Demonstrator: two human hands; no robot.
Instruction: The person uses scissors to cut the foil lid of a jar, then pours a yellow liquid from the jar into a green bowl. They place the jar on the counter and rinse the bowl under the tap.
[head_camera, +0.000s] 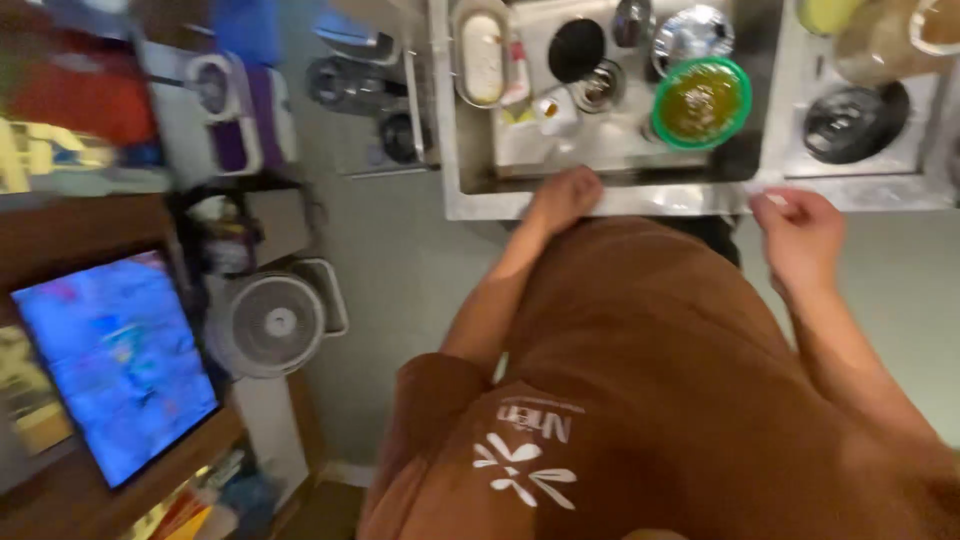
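Note:
I stand at a steel sink (480, 205), my brown shirt filling the lower frame. My left hand (565, 195) rests on the sink's front rim with its fingers bent over the edge and hidden. My right hand (800, 235) hovers at the rim further right, fingers curled, with nothing clearly in it. In the basin sit a green bowl (700, 100) of yellowish liquid, a shiny steel lid (690, 35), a round black item (575, 48) and a small steel cup (600, 88). The whole picture is blurred.
A black round pan (850, 120) lies on the steel drainboard at right. An oval tray (482, 45) holds something white at the basin's left. On the floor at left stand a white fan (275, 322), a purple-and-white appliance (235, 110) and a lit screen (115, 365).

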